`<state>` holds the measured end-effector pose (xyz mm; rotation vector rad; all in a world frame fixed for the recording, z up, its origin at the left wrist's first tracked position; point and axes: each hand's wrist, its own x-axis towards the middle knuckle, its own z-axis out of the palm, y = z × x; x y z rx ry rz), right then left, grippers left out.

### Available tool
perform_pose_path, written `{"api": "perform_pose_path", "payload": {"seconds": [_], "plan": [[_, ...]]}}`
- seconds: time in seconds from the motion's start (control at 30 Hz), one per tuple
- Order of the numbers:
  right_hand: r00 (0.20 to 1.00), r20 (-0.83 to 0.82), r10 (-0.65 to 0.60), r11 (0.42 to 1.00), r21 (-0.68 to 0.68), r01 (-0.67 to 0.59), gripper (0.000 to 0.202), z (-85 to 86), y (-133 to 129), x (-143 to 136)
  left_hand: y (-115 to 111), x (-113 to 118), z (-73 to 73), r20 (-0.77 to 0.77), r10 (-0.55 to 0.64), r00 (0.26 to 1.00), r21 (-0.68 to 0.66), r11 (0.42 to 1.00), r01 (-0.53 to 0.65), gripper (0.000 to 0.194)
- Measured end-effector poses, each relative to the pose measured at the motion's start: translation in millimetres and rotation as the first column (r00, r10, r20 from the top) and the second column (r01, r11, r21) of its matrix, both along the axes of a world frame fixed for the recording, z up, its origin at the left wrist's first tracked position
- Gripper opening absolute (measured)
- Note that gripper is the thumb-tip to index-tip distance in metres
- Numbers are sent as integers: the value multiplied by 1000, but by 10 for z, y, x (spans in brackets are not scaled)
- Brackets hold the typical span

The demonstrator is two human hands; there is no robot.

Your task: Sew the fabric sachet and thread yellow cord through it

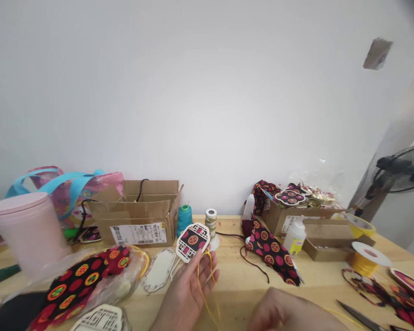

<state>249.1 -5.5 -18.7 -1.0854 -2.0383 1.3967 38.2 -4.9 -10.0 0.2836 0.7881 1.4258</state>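
Note:
Near the middle, my left hand (pixel 189 287) holds a patterned wooden ornament (pixel 193 242) upright between thumb and fingers. The ornament has a pale lattice frame over dark floral fabric. A yellow cord (pixel 209 264) is looped at its lower right edge, and its strands hang down over my left hand. To the right, low in the view, my right hand (pixel 274 310) is blurred with its fingers curled together. Whatever it may hold is hidden. Another stretch of yellow cord (pixel 345 317) lies to the right of it.
An open cardboard box (pixel 134 220), a pink canister (pixel 29 234) and patterned fabric (pixel 84 278) are at left. Behind the ornament stand thread spools (pixel 184 220). At right are a glue bottle (pixel 295 239), a filled box (pixel 283 216), a yellow cord spool (pixel 365 262) and scissors (pixel 359 316).

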Motion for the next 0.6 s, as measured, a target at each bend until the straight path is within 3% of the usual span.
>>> {"api": "perform_pose_path", "payload": {"seconds": [0.1,0.2,0.3,0.4,0.6], "plan": [[981,-88,-173,970,155,185,10,83,89,-260,-31,62,-35,-42,-18,999,-15,1000,17,7],[938,-202,-280,868,365,338,9,99,131,-434,-61,112,-83,-65,-32,997,-18,999,31,6],[936,-216,-278,786,509,351,7,76,130,-504,-79,143,-106,-68,-111,992,6,994,111,6],[941,-198,-274,741,580,338,3,65,125,-551,-78,154,-104,-59,-172,983,42,984,174,8],[945,-122,-303,749,583,316,9,120,156,-622,-58,146,-132,-44,-181,983,14,983,181,11]]}}
